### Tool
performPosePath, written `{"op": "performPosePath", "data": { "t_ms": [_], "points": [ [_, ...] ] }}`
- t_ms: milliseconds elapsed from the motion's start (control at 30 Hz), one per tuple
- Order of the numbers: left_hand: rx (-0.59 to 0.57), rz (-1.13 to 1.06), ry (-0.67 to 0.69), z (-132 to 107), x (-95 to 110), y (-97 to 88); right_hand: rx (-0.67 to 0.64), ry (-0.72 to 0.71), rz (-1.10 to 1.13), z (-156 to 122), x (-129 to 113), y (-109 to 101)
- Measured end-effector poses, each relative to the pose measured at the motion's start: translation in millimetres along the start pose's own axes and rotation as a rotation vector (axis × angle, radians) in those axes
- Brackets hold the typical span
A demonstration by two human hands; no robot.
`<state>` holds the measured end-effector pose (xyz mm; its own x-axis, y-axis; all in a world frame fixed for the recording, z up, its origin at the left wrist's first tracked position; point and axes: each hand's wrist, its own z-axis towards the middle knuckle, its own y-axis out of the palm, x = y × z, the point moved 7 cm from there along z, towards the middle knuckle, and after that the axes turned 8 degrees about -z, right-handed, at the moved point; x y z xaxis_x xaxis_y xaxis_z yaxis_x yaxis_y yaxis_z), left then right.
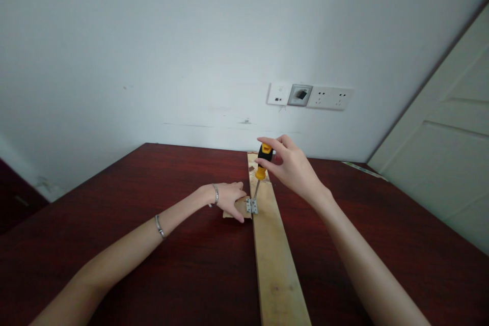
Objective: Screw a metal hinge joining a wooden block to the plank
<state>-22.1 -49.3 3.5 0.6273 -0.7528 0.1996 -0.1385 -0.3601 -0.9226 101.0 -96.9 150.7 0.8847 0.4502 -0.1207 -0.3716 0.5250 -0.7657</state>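
My right hand (286,163) grips the yellow and black handle of a screwdriver (260,170), held nearly upright. Its shaft points down to a silver hinge (251,206), and the tip meets the upper part of the hinge's right leaf. That leaf lies on a long pale wooden board (273,249); the left leaf lies on a small brown piece of wood or card (241,206) beside the board. With fingers spread, my left hand (230,198) rests flat on this small piece, covering much of it. Any screw under the tip is too small to make out.
Beneath everything is a dark red wooden table (183,265), whose far edge runs along a white wall (153,51). Wall sockets (329,98) sit above the table's back. A white panelled door (454,127) stands at the right, and a thin pale strip (364,170) lies near the back right corner.
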Motion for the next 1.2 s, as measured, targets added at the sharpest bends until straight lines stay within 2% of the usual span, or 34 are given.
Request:
{"op": "performPosePath", "data": {
  "t_ms": [533, 867, 1200],
  "points": [
    [-0.002, -0.021, 0.000, -1.5, 2.2, -1.4, 0.024, -0.076, 0.106, 0.3, -5.7, -1.1],
    [-0.003, -0.026, -0.002, -2.6, 2.9, -1.5, 0.010, -0.047, 0.065, -1.0, -5.7, 0.0],
    [-0.003, -0.021, 0.004, -1.8, 3.0, -1.7, -0.001, -0.055, 0.131, -1.6, -7.7, -0.1]
  ]
}}
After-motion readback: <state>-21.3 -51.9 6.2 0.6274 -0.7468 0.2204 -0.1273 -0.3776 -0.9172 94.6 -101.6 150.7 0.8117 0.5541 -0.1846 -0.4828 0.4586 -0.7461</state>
